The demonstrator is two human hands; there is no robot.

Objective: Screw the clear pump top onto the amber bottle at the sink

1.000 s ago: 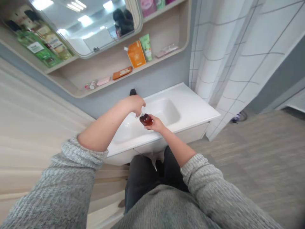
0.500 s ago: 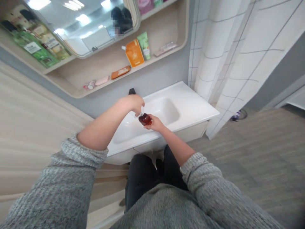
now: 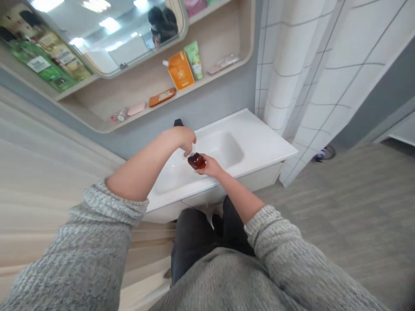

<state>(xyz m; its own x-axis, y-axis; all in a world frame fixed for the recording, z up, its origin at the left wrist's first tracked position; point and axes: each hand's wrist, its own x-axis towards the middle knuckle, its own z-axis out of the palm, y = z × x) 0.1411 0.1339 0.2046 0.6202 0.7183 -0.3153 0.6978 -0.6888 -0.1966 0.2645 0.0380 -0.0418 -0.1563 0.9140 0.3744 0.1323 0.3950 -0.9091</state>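
Observation:
Over the sink (image 3: 231, 144), a dark red-brown bottle (image 3: 196, 161) is held tilted. My right hand (image 3: 210, 166) wraps round its lower end from the right. At the bottle's upper end my left hand (image 3: 185, 139) reaches down with bent fingers closed about a pale, whitish top (image 3: 193, 151). Fingers hide most of that top, so whether it is a cap or a pump I cannot tell. Behind my left wrist shows a black tap (image 3: 178, 122).
Above the sink, a wall shelf holds an orange pouch (image 3: 181, 70), a green tube (image 3: 193, 59) and an orange packet (image 3: 161, 97). Green bottles (image 3: 43, 67) stand at the upper left, beside a mirror (image 3: 123, 30). A white tiled partition (image 3: 301, 86) rises on the right.
Both hands stay at the bottle in nearly the same pose. The view has shifted slightly; a whitish stem between the left fingers and the bottle shows less clearly now.

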